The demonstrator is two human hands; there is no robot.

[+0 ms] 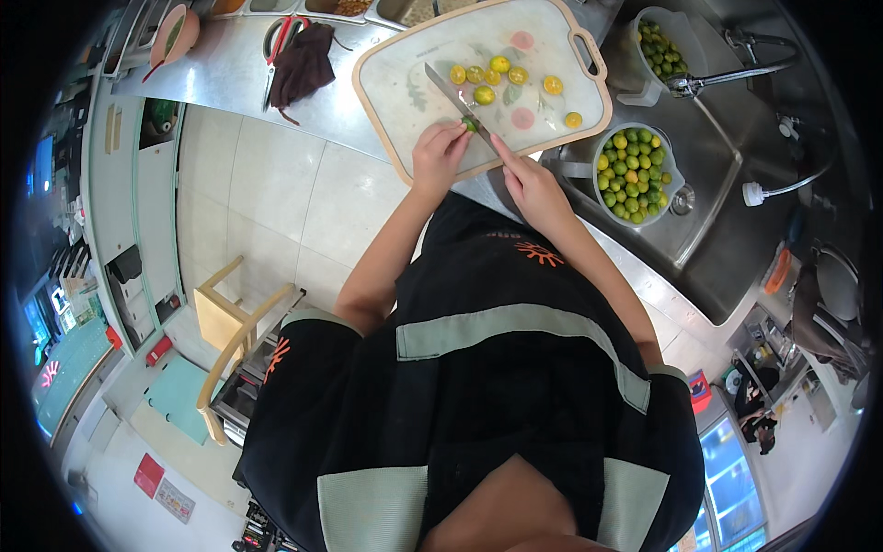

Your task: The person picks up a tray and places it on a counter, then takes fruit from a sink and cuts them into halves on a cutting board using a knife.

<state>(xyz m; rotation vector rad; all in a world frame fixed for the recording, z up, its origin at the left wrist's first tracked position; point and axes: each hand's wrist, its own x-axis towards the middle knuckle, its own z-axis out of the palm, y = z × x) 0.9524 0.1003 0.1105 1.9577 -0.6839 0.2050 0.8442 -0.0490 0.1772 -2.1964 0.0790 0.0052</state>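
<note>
My left hand [438, 155] pinches a small green citrus fruit [470, 124] against the cutting board [407, 83]. In my right hand [531, 183] is a kitchen knife [452, 95], its blade slanting across the board and lying against that fruit; whether it has cut in cannot be told. Beyond the blade lie several cut citrus pieces [517, 75], some showing orange-yellow flesh. Two more halves [552, 85] rest nearer the board's right side. The board is pale with a tan rim and a handle slot.
A clear pitcher [638, 219] of whole green-yellow citrus stands in the steel sink [717, 207], with a second pitcher [672, 34] of fruit behind it. The faucet [724, 77] reaches over the sink. Red-handled scissors [279, 41] and a dark cloth [303, 65] lie left on the counter.
</note>
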